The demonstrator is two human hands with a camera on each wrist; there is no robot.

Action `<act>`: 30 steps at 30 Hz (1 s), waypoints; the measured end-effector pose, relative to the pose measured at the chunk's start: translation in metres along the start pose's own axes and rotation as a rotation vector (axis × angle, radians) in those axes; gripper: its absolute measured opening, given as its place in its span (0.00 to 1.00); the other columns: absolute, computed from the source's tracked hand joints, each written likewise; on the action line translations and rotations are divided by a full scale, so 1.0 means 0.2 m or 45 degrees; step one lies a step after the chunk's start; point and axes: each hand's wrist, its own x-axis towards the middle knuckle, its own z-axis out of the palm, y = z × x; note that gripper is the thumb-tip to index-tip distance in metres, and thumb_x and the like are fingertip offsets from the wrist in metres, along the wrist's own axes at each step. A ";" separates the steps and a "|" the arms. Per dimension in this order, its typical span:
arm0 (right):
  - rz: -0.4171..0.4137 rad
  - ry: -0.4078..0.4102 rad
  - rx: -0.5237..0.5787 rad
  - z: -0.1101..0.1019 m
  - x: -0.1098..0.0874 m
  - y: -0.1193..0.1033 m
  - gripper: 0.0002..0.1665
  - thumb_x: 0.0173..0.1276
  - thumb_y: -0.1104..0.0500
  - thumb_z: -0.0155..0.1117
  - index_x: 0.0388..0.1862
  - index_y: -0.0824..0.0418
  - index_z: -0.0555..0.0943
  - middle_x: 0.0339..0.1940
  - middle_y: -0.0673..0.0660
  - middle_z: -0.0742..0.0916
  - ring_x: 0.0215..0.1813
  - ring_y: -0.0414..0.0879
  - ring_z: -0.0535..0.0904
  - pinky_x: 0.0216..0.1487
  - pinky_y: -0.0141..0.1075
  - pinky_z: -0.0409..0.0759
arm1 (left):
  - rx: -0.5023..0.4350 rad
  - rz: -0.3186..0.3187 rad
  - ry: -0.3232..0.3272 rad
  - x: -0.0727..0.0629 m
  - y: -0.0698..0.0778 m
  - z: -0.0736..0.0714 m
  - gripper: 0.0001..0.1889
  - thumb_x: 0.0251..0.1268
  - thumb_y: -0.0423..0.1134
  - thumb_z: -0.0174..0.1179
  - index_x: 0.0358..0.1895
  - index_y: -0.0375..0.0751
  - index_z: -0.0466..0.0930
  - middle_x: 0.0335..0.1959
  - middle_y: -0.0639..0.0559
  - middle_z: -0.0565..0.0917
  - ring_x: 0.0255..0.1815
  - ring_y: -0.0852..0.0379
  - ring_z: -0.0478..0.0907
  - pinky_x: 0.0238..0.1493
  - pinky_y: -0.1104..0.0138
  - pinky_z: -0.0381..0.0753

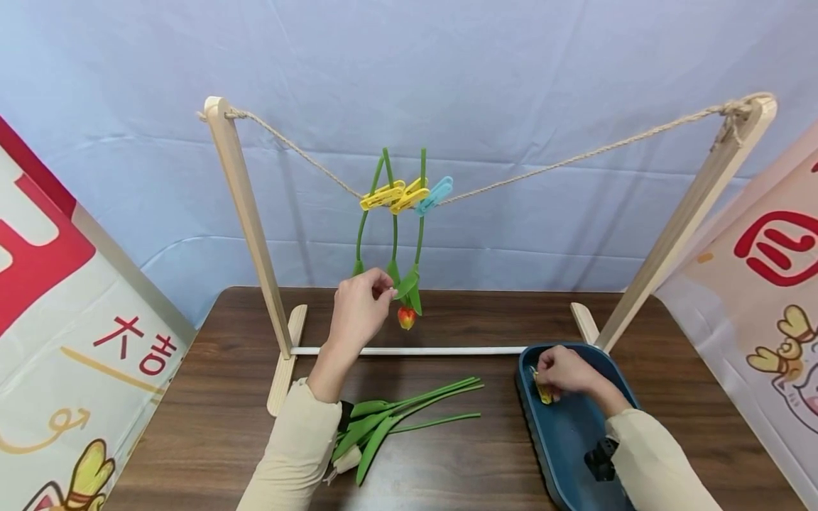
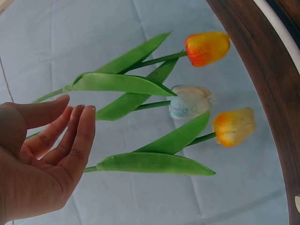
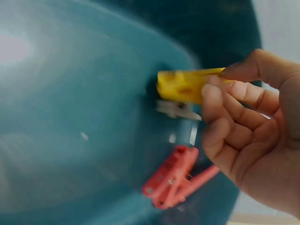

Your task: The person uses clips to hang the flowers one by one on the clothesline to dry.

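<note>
My right hand [image 1: 565,370] reaches into a blue tray [image 1: 554,454] and pinches a yellow clothespin [image 3: 180,85] by its handle end. Beside it in the tray lie a grey clothespin [image 3: 174,109] and a red clothespin [image 3: 171,178]. My left hand [image 1: 361,309] is raised before the hanging flowers, fingers loosely bent and holding nothing. Three tulips hang heads down from the rope: an orange-red tulip [image 2: 207,48], a white tulip [image 2: 190,101] and a yellow-white tulip [image 2: 234,126]. Two yellow clothespins [image 1: 382,196] and a blue clothespin [image 1: 434,196] sit on the rope at their stems.
A twine rope [image 1: 575,152] sags between two wooden posts [image 1: 249,227]. A white rod [image 1: 447,350] joins their feet. More tulips [image 1: 377,426] lie on the dark wooden table [image 1: 211,426], partly behind my left forearm. Printed banners [image 1: 77,312] stand at both sides.
</note>
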 end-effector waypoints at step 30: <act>-0.438 -0.015 0.223 -0.07 0.01 -0.54 0.02 0.60 0.71 0.60 0.27 0.70 0.77 0.27 0.60 0.84 0.30 0.45 0.82 0.32 0.37 0.79 | 0.117 0.123 -0.615 -0.18 0.07 0.31 0.12 0.56 0.39 0.64 0.42 0.39 0.80 0.32 0.49 0.82 0.30 0.56 0.78 0.32 0.66 0.75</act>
